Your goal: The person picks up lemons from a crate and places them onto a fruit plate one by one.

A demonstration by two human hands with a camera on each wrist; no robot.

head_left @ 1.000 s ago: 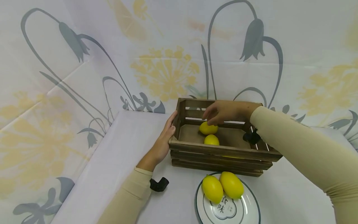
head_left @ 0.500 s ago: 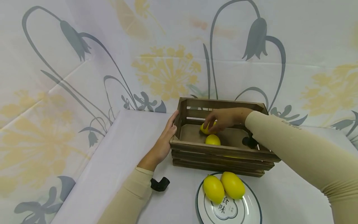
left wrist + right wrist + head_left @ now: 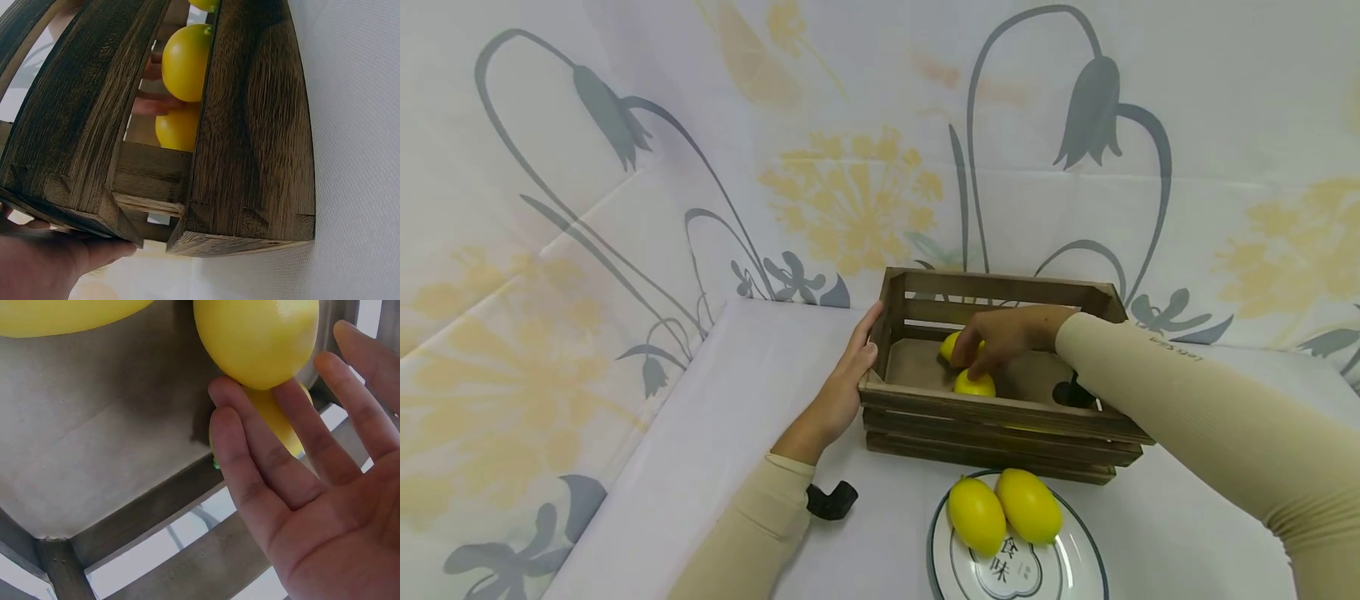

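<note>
A brown slatted wooden crate (image 3: 1000, 404) holds several yellow lemons. My left hand (image 3: 838, 379) rests against the crate's left end, fingers extended along the outside and thumb by the rim. Inside, my right hand (image 3: 1000, 333) reaches down at two lemons. Its fingers (image 3: 300, 431) are nearly straight, with fingertips at the underside of the nearer lemon (image 3: 256, 337) and overlapping the farther lemon (image 3: 275, 419). Through the slats in the left wrist view, fingers show between a lemon (image 3: 187, 62) and a lower one (image 3: 178, 128). Another lemon (image 3: 69, 315) lies apart from these two.
In front of the crate stands a white plate (image 3: 1067, 575) with a dark rim, bearing two lemons (image 3: 977, 517). The table (image 3: 700, 417) has a white cover. A floral cloth (image 3: 865, 100) hangs behind. Black wrist mounts (image 3: 833, 500) are worn on both arms.
My right hand has lowered into the crate onto the back lemon, then shifted forward toward the front one. The left hand has stayed at the crate's end.
</note>
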